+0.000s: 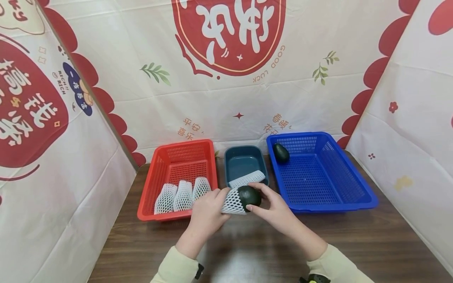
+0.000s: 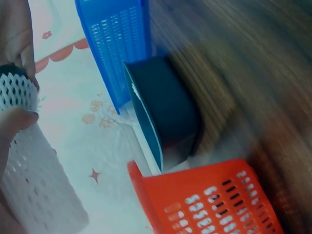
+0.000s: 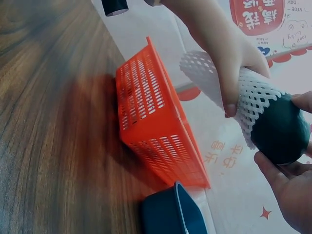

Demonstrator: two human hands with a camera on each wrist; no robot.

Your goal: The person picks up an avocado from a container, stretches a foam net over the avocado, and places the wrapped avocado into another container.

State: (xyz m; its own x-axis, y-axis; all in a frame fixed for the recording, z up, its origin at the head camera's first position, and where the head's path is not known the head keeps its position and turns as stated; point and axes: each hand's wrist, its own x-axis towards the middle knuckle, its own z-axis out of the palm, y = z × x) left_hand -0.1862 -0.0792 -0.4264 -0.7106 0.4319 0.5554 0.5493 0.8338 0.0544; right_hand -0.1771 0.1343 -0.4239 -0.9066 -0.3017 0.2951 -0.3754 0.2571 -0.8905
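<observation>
A dark green avocado [image 1: 249, 197] sits partly inside a white foam net sleeve [image 1: 232, 202], its rounded end bare. My left hand [image 1: 209, 208] grips the sleeve, thumb and fingers around the netting, as the right wrist view also shows. With thumb and fingertips my right hand [image 1: 274, 208] holds the bare end of the avocado [image 3: 280, 129]. Both hands are above the table, in front of the teal bin [image 1: 244, 151]. In the left wrist view the sleeve [image 2: 41, 180] extends past my left thumb, and only a sliver of avocado shows.
At left, a red basket [image 1: 142, 200] holds several net-wrapped items [image 1: 183, 195]. Another foam net sleeve [image 1: 247, 179] lies in the teal bin between the baskets. The blue basket [image 1: 336, 206] at right has one bare avocado [image 1: 281, 153] in its back left corner. Printed cloth walls surround the wooden table.
</observation>
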